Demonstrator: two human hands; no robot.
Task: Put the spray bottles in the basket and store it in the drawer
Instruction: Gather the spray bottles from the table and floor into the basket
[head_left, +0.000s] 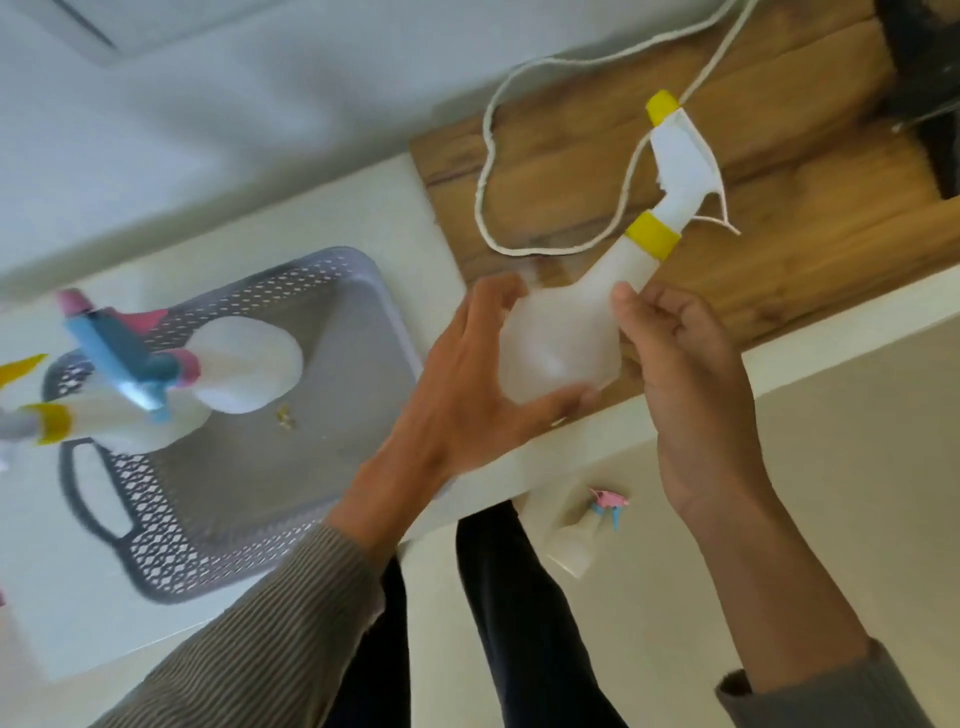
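Observation:
A white spray bottle with a yellow collar and nozzle (582, 317) is held in the air over the wooden board. My left hand (467, 384) cups its round body from the left. My right hand (680, 353) pinches its neck from the right. A grey perforated basket (171, 540) with handles sits on the white counter at the left. Two bottles stand in it: one with a blue and pink sprayer (244, 369), one with a yellow collar (130, 421). Another bottle with a pink and blue sprayer (576, 535) lies on the floor below.
A wooden board (753, 270) lies on the white counter (67, 623) at the right, with a white cord (488, 156) looped across it. A dark object sits at the top right corner. My dark trousers show below the counter's edge.

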